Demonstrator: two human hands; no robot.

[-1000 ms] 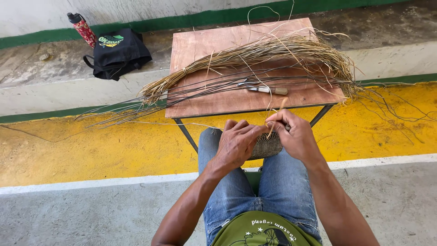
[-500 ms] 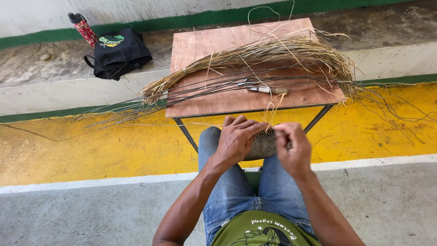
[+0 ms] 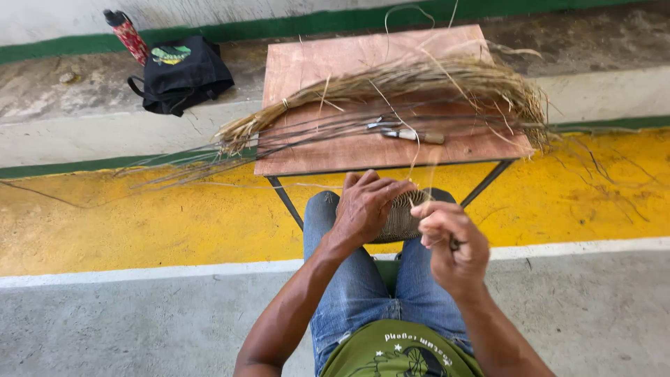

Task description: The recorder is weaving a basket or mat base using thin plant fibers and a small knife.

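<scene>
I sit with a small woven basket piece (image 3: 399,218) resting over my knees. My left hand (image 3: 364,208) grips it from the left and top. My right hand (image 3: 450,244) is closed in a fist just right of it, pinching a thin straw strand (image 3: 417,153) that runs up toward the table. A small dark tool tip shows in that fist. In front of me stands a brown wooden table (image 3: 314,70) carrying a long bundle of dried straw (image 3: 391,87) and thin dark sticks (image 3: 307,132).
A knife with a pale handle (image 3: 413,135) lies on the table among the sticks. A black bag (image 3: 180,73) and a red patterned bottle (image 3: 127,33) sit on the concrete ledge at upper left. A yellow painted floor strip (image 3: 105,223) runs under the table.
My right hand has drawn back toward me and to the right, away from the basket piece, pulling the straw strand taut. My left hand stays on the weave.
</scene>
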